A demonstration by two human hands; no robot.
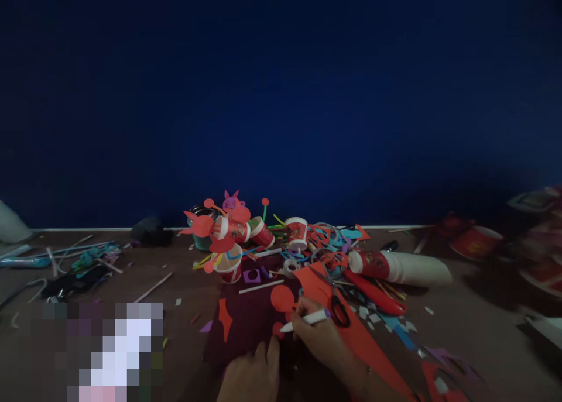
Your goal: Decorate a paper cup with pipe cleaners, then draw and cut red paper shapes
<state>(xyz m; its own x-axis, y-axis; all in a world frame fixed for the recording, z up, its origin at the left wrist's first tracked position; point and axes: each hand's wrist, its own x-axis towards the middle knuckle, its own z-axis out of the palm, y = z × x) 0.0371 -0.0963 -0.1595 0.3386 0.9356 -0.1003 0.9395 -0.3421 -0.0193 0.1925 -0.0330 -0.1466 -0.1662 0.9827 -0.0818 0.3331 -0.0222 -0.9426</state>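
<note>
My right hand (322,337) is closed around a white marker (307,319) with a purple end, its tip at a small red paper circle (278,330) on a dark maroon sheet (250,326). A larger red paper circle (282,297) lies just above it. My left hand (252,375) rests on the lower part of the maroon sheet, fingers curled and pressed flat, holding nothing I can see. Black-handled scissors (339,308) lie on a long red paper sheet (351,326) beside my right hand.
Decorated red and white paper cups (232,238) with red cut-outs and pipe cleaners crowd the floor ahead. A stack of cups (397,266) lies on its side at right. Straws, paper scraps and tape lie scattered. A dark blue wall rises behind. A blurred patch sits at lower left.
</note>
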